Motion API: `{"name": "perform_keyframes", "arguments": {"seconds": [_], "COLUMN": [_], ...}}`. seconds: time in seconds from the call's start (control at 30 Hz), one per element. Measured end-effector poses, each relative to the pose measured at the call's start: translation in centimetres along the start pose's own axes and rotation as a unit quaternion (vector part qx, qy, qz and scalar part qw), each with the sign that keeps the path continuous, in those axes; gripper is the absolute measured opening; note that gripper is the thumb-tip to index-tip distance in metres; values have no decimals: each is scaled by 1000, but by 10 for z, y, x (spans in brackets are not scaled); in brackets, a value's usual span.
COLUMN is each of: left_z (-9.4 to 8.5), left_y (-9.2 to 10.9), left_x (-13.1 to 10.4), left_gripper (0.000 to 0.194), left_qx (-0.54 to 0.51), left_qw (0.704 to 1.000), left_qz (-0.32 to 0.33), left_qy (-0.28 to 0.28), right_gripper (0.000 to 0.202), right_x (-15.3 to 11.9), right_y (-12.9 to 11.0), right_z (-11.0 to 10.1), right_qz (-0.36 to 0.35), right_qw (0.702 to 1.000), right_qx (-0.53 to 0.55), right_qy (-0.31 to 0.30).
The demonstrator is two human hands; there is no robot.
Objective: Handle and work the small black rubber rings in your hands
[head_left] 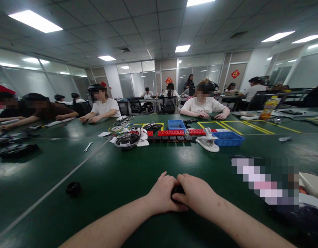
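Observation:
Close together over the green table [117,182], both of my hands grip a small black rounded object [177,190], mostly covered by the fingers. From the left side my left hand [162,194] wraps round it. My right hand [196,193] holds it from the right, thumb across its front and fingers bent over the top. Its exact kind is hidden. Off to the left lies a loose black ring-shaped piece [73,189], apart from my hands.
Ahead stand a bowl of cables [126,142], red and black blocks [171,133], a white clamp [208,140] and blue bins [228,138], [176,124]. A wrench [88,147] lies left. Dark bags or cloth [298,220] sit right. Several people sit around the tables.

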State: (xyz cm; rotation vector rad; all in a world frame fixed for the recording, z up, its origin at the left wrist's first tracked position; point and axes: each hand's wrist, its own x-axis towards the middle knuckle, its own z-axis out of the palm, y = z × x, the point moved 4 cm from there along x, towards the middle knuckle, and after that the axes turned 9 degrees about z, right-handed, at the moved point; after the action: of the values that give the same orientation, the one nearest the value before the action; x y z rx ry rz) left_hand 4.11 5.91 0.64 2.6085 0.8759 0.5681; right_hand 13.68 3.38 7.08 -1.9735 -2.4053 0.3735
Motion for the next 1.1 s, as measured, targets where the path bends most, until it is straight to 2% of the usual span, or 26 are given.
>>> {"name": "perform_keyframes", "arguments": {"seconds": [0.33,0.53,0.7,0.83,0.93,1.03,1.1], "left_z": [-1,-3,0,1,-2,-5,-6], "left_y": [-2,-11,-15,-14,-13,-12,-10], "left_x": [2,4,5,5,4,2,1], "left_gripper": [57,38,34,44,59,66,69], "left_qx": [-11,-62,-53,-47,-61,-70,-58], "left_qw": [1000,995,995,994,994,995,996], "left_qz": [28,57,72,85,79,61,51], "left_qy": [-1,-46,-51,-46,-43,-44,-35], "right_gripper": [22,31,33,30,29,23,22], "right_x": [0,-5,-1,3,0,-5,-7], "right_y": [1,5,2,-4,-6,-2,3], "right_z": [-1,-6,10,17,5,-11,-16], "right_qz": [-2,-161,-251,-244,-239,-185,-138], "right_qw": [1000,984,955,953,955,968,979], "right_qx": [17,59,124,153,170,169,147], "right_qy": [-17,-41,-93,-96,-51,15,32]}}
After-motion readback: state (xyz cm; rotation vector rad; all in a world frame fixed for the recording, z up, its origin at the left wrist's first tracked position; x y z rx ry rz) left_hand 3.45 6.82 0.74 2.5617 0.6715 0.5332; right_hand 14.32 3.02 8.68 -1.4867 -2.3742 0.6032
